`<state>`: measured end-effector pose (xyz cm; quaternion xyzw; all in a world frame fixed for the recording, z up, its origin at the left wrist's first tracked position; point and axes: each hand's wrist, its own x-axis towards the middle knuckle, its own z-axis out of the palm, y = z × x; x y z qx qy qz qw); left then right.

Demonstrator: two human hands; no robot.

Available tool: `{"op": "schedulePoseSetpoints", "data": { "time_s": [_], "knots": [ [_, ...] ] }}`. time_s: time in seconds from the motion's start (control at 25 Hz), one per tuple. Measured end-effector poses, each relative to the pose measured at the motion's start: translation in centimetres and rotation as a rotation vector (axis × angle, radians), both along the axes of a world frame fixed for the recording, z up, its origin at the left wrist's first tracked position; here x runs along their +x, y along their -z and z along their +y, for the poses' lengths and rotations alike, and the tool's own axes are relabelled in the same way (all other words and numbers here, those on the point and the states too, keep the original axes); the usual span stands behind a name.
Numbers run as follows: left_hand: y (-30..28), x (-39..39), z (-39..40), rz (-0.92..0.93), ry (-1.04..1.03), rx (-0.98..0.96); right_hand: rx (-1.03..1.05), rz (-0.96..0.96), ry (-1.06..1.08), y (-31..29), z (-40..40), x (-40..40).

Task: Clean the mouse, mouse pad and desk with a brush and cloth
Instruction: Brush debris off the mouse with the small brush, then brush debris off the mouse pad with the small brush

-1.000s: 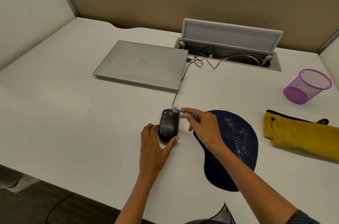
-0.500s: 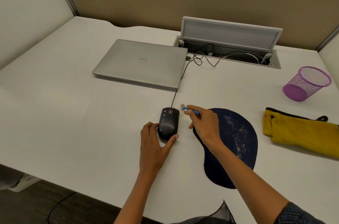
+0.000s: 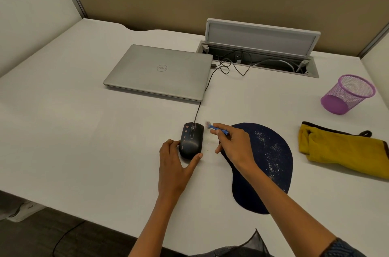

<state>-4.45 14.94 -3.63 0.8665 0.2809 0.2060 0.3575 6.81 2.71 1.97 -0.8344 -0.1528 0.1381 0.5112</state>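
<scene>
right hand (image 3: 233,145) pinching the brush (image 3: 217,129) has lifted off the mouse (image 3: 191,140), left hand (image 3: 173,164) still holding it.

A second ago the brush (image 3: 217,129) had its bristle head on the far end of the mouse (image 3: 191,140), at the wheel. Now the right hand (image 3: 233,144) has drawn it off to the right, and the bristles hang over the bare counter (image 3: 105,151) just beside the mouse, between it and the pad (image 3: 269,164). The bristle tip is blurred.
</scene>
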Motion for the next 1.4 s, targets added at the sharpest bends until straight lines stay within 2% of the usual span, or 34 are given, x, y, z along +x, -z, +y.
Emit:
{"op": "schedulePoseSetpoints", "data": {
  "time_s": [0.16, 0.28, 0.52, 0.68, 0.76, 0.84, 0.92, 1.0, 1.08, 1.2, 1.4],
  "knots": [
    [-0.1, 0.0, 0.0, 0.0, -0.002, 0.003, 0.054, 0.018, -0.043, -0.2, 0.0, -0.6],
    [-0.2, 0.0, -0.1, 0.001, -0.003, -0.011, 0.022, 0.003, 0.047, 0.0, -0.3, -0.7],
    [-0.2, 0.0, -0.1, 0.012, -0.004, -0.014, 0.089, 0.057, 0.029, 0.1, -0.7, -0.9],
    [-0.3, -0.1, 0.0, 0.009, 0.011, -0.015, 0.132, 0.125, -0.06, -0.2, -1.1, -0.4],
    [0.0, -0.2, -0.1, 0.042, 0.027, -0.025, 0.158, 0.138, 0.039, -0.6, -1.6, 0.3],
    [-0.2, -0.3, -0.1, 0.05, 0.0, -0.05, 0.275, 0.179, 0.16, -1.5, -2.8, 1.3],
    [-0.4, -0.8, 0.0, -0.107, -0.023, 0.042, 0.394, 0.173, 0.284, -2.6, -4.8, 2.6],
    [-0.6, -1.5, -0.6, -0.31, 0.072, 0.249, 0.462, 0.116, 0.44, -3.2, -7.4, 3.8],
    [-0.4, -1.8, -3.0, -0.39, 0.279, 0.361, 0.417, 0.042, 0.57, -2.7, -9.6, 4.8],
    [0.3, -1.0, -6.9, -0.289, 0.518, 0.371, 0.277, 0.004, 0.631, -1.6, -11.2, 5.1],
    [0.6, 0.5, -8.3, -0.246, 0.683, 0.333, 0.089, -0.046, 0.445, -0.5, -11.4, 4.4]
  ]
}}
